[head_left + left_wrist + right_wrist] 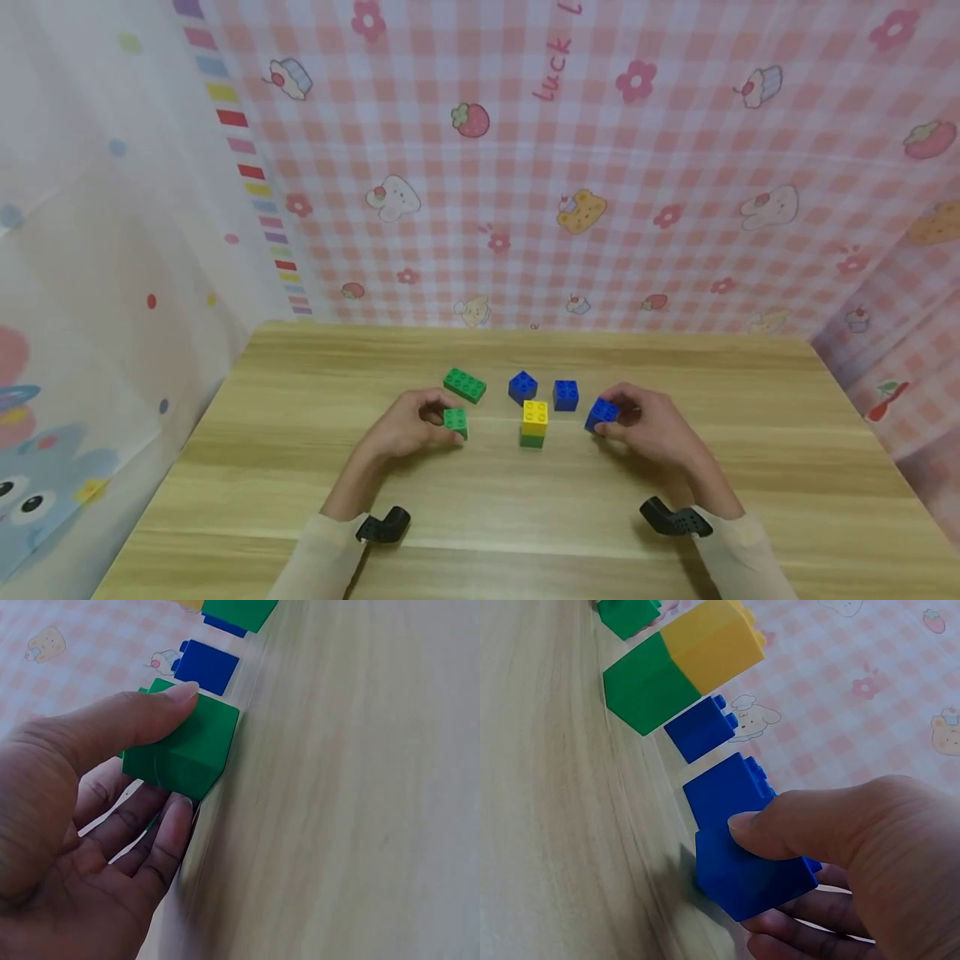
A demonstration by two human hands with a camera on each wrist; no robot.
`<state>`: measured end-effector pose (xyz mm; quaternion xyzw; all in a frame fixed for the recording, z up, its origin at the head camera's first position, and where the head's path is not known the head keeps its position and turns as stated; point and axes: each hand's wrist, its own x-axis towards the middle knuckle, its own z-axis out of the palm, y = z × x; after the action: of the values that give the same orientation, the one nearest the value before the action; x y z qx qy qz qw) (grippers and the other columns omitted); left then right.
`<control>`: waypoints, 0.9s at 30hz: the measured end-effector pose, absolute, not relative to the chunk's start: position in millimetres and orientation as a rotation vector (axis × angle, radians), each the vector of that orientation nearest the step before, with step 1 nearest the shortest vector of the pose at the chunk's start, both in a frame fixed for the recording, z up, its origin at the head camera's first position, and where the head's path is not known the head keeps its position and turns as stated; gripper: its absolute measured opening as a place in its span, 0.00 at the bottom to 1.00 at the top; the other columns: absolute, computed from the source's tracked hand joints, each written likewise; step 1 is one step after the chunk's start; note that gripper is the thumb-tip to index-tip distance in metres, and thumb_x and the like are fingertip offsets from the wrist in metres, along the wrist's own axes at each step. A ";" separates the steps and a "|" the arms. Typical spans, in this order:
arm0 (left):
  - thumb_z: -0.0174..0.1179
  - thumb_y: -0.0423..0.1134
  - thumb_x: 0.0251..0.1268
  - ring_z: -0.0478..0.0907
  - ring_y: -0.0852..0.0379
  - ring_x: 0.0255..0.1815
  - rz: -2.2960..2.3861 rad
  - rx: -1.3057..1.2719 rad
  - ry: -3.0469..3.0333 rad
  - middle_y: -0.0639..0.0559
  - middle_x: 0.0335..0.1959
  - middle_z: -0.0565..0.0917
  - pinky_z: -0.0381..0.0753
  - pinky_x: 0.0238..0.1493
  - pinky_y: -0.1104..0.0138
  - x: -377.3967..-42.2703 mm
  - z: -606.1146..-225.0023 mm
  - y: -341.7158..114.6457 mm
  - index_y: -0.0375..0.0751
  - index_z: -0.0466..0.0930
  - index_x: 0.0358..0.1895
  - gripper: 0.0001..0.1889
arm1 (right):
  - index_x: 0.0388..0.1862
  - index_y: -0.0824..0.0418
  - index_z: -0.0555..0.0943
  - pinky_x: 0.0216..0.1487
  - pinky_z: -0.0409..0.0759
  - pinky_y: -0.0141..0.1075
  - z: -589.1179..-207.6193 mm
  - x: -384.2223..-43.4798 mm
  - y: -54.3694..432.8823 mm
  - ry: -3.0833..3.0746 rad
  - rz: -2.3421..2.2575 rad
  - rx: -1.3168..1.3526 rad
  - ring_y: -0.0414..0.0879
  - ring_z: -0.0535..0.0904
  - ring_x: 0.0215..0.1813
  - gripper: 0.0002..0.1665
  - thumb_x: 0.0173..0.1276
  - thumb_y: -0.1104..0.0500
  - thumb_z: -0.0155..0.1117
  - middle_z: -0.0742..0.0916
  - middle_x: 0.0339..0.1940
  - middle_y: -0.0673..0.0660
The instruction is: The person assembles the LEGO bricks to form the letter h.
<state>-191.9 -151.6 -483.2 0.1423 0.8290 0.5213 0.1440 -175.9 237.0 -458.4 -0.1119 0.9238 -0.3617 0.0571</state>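
Observation:
My left hand (411, 427) pinches a small green building brick (455, 422) between thumb and fingers, low at the table. In the left wrist view the thumb lies across the green brick's (191, 742) near side. On the other side, my right hand (651, 423) grips a blue brick (602, 414), its thumb pressed on the face in the right wrist view. Between the hands stands a two-brick stack, a yellow brick (535, 416) on top of a green one (532, 440). Two more blue bricks, one turned cornerwise (522, 387) and one square-on (566, 395), sit just behind the stack.
A longer green brick (464, 385) lies behind the left hand. The wooden table (480, 508) ends at the back against a pink checked cloth (480, 250). A white patterned curtain (150, 250) hangs at the left. Black wrist mounts (384, 525) sit at both sleeves.

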 end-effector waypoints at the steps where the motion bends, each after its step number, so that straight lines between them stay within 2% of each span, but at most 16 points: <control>1: 0.78 0.34 0.52 0.78 0.55 0.39 1.498 0.422 2.382 0.49 0.40 0.84 0.80 0.41 0.67 -191.1 -483.4 -150.7 0.42 0.86 0.49 0.19 | 0.53 0.59 0.82 0.51 0.84 0.42 -457.8 -175.2 236.7 2.798 -1.102 -0.340 0.46 0.82 0.45 0.20 0.66 0.54 0.75 0.88 0.44 0.54; 7: 0.78 0.33 0.52 0.77 0.54 0.39 1.478 0.458 2.350 0.48 0.40 0.84 0.79 0.40 0.68 -188.2 -482.2 -145.4 0.42 0.85 0.47 0.18 | 0.54 0.59 0.82 0.56 0.86 0.50 -453.3 -173.4 234.9 2.789 -1.117 -0.354 0.49 0.83 0.49 0.20 0.67 0.54 0.74 0.88 0.47 0.55; 21: 0.80 0.35 0.50 0.78 0.55 0.43 1.452 0.476 2.372 0.50 0.43 0.84 0.80 0.47 0.65 -186.9 -483.2 -136.0 0.45 0.86 0.47 0.19 | 0.55 0.58 0.82 0.58 0.85 0.52 -443.7 -167.8 229.5 2.789 -1.124 -0.414 0.54 0.85 0.53 0.21 0.66 0.53 0.75 0.89 0.49 0.56; 27: 0.80 0.35 0.49 0.77 0.56 0.44 1.438 0.504 2.352 0.50 0.44 0.84 0.79 0.48 0.66 -184.7 -483.8 -131.1 0.44 0.86 0.48 0.20 | 0.54 0.57 0.83 0.57 0.86 0.52 -442.1 -166.4 227.3 2.790 -1.126 -0.453 0.52 0.85 0.51 0.20 0.66 0.54 0.75 0.89 0.47 0.54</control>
<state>-184.7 -131.1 -483.8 0.1773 0.8273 0.5056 0.1688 -166.4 227.3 -442.1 -0.1487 0.9159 -0.3695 0.0495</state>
